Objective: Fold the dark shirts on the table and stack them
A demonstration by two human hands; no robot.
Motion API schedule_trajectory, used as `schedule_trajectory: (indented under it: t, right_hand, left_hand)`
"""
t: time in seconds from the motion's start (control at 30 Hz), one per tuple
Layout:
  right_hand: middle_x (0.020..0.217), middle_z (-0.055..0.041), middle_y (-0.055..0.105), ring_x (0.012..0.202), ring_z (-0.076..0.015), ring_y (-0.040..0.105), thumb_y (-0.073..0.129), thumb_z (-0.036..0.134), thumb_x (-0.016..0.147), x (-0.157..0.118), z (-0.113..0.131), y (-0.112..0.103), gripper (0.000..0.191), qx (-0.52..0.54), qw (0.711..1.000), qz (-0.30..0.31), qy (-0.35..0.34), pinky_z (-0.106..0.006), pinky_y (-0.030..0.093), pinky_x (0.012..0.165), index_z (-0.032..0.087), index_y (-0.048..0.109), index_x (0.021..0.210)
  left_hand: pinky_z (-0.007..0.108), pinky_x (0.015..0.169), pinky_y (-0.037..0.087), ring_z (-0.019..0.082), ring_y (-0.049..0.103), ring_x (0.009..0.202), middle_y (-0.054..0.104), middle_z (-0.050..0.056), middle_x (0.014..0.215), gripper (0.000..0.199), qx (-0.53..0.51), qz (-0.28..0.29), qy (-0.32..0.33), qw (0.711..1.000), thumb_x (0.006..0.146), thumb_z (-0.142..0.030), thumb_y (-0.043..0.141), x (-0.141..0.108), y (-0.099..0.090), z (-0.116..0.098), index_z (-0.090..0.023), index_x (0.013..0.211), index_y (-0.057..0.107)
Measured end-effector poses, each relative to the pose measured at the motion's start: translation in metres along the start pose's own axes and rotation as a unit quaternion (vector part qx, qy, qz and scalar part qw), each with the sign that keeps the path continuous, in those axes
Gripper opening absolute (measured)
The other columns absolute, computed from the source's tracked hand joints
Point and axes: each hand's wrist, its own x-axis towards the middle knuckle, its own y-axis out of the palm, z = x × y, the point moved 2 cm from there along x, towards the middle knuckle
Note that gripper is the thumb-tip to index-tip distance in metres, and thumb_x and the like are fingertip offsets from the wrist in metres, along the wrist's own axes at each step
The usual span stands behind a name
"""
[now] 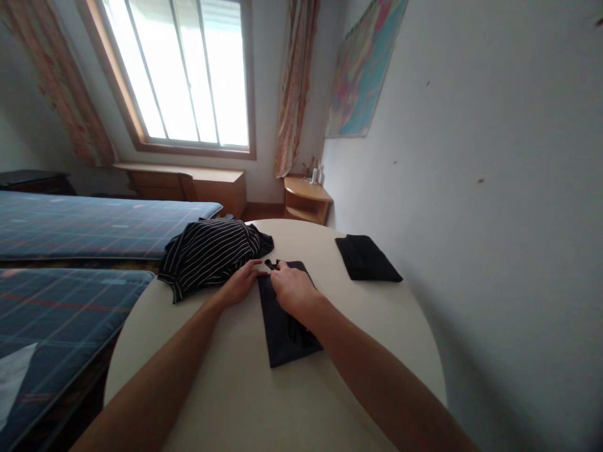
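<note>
The right hand had its fingers curled closed on a dark strip at the far end of the panel. The left hand lay with fingers extended, fingertips at the panel's far left corner; whether they gripped it could not be told. The panel, dark and flat, lay on the table between the forearms, its long axis running away from the person, far end canted slightly left. The table was pale and round-edged. It also bore a striped cloth beyond the left hand and a folded black cloth to the right, well apart from the panel. Past it stood plaid mattresses, a desk, a corner shelf and a bright window. The right hand and forearm hid part of the panel; black folds upon it were indistinct. A white sheet was cut off at left.
</note>
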Motion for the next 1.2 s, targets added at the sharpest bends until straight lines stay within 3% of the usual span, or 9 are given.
schedule_trajectory:
  t: [0.17, 0.27, 0.37, 0.47, 0.6, 0.77, 0.87, 1.0, 1.2]
  right_hand:
    - [0.122, -0.0228, 0.062, 0.099, -0.0287, 0.071, 0.043, 0.007, 0.093, -0.001, 0.022, 0.026, 0.030, 0.034, 0.999, 0.016, -0.006, -0.037, 0.057, 0.079, 0.010, 0.066, 0.112]
    - [0.122, -0.0210, 0.064, 0.104, -0.0317, 0.069, 0.051, 0.018, 0.094, -0.004, 0.024, 0.038, 0.032, 0.071, 0.997, 0.006, -0.019, -0.041, 0.055, 0.083, 0.012, 0.059, 0.124]
    - [0.122, -0.0192, 0.066, 0.110, -0.0314, 0.066, 0.054, 0.034, 0.096, -0.008, 0.012, 0.044, 0.042, 0.127, 0.991, -0.026, -0.034, -0.041, 0.052, 0.090, 0.013, 0.054, 0.133]
    - [0.123, -0.0151, 0.068, 0.115, -0.0273, 0.064, 0.046, 0.033, 0.099, -0.016, -0.008, 0.047, 0.037, 0.168, 0.982, -0.046, -0.067, -0.038, 0.048, 0.096, 0.016, 0.057, 0.131]
    - [0.127, -0.0136, 0.065, 0.122, -0.0267, 0.057, 0.052, 0.037, 0.098, -0.035, -0.030, 0.052, 0.038, 0.193, 0.973, -0.065, -0.107, -0.038, 0.043, 0.103, 0.016, 0.061, 0.127]
    - [0.129, -0.0144, 0.061, 0.125, -0.0258, 0.053, 0.064, 0.050, 0.089, -0.062, -0.035, 0.063, 0.049, 0.246, 0.958, -0.075, -0.125, -0.038, 0.041, 0.107, 0.016, 0.059, 0.123]
    - [0.147, -0.0156, 0.048, 0.140, -0.0273, 0.038, 0.067, 0.059, 0.084, -0.071, -0.034, 0.071, 0.068, 0.254, 0.953, -0.060, -0.155, -0.044, 0.027, 0.118, 0.017, 0.050, 0.135]
    - [0.161, -0.0151, 0.029, 0.151, -0.0299, 0.017, 0.062, 0.069, 0.081, -0.071, -0.034, 0.082, 0.094, 0.227, 0.956, -0.010, -0.183, -0.051, 0.006, 0.123, 0.019, 0.030, 0.154]
    - [0.160, -0.0148, 0.031, 0.151, -0.0291, 0.015, 0.063, 0.069, 0.080, -0.067, -0.038, 0.086, 0.097, 0.237, 0.953, 0.001, -0.191, -0.049, 0.003, 0.123, 0.018, 0.027, 0.154]
  left_hand:
    - [0.040, 0.099, 0.048, 0.025, 0.066, 0.107, 0.071, 0.011, 0.115, 0.045, 0.011, -0.028, -0.017, 0.999, 0.095, -0.043, 0.041, 0.002, -0.001, -0.001, -0.013, 0.125, 0.056]
    - [0.039, 0.090, 0.052, 0.025, 0.069, 0.096, 0.074, 0.010, 0.104, 0.048, 0.011, -0.006, -0.018, 1.000, 0.092, -0.045, 0.048, 0.002, 0.002, 0.000, -0.012, 0.127, 0.054]
    - [0.040, 0.086, 0.054, 0.026, 0.071, 0.094, 0.075, 0.010, 0.101, 0.052, -0.005, 0.015, -0.009, 1.000, 0.087, -0.045, 0.057, 0.002, 0.005, 0.002, -0.013, 0.128, 0.051]
    - [0.039, 0.087, 0.054, 0.025, 0.071, 0.096, 0.075, 0.010, 0.102, 0.046, 0.008, -0.005, 0.009, 1.000, 0.084, -0.038, 0.061, 0.002, 0.007, 0.005, -0.015, 0.123, 0.054]
    - [0.036, 0.082, 0.055, 0.021, 0.069, 0.084, 0.073, 0.005, 0.089, 0.038, 0.063, -0.029, 0.009, 0.998, 0.081, -0.030, 0.061, 0.002, 0.008, 0.003, -0.016, 0.117, 0.059]
    - [0.034, 0.081, 0.054, 0.020, 0.067, 0.083, 0.071, 0.006, 0.093, 0.028, 0.081, -0.056, 0.007, 0.995, 0.083, -0.028, 0.059, 0.002, 0.010, -0.003, -0.017, 0.109, 0.064]
    - [0.034, 0.082, 0.053, 0.021, 0.068, 0.090, 0.071, 0.007, 0.100, 0.027, 0.084, -0.082, 0.011, 0.993, 0.086, -0.031, 0.056, 0.003, 0.012, -0.003, -0.018, 0.108, 0.064]
    - [0.033, 0.081, 0.054, 0.021, 0.069, 0.088, 0.072, 0.005, 0.094, 0.021, 0.090, -0.087, 0.012, 0.992, 0.086, -0.030, 0.057, 0.004, 0.016, 0.001, -0.019, 0.102, 0.064]
    - [0.033, 0.082, 0.053, 0.020, 0.068, 0.087, 0.072, 0.004, 0.092, 0.018, 0.117, -0.092, 0.016, 0.989, 0.086, -0.026, 0.055, 0.003, 0.017, -0.001, -0.021, 0.102, 0.061]
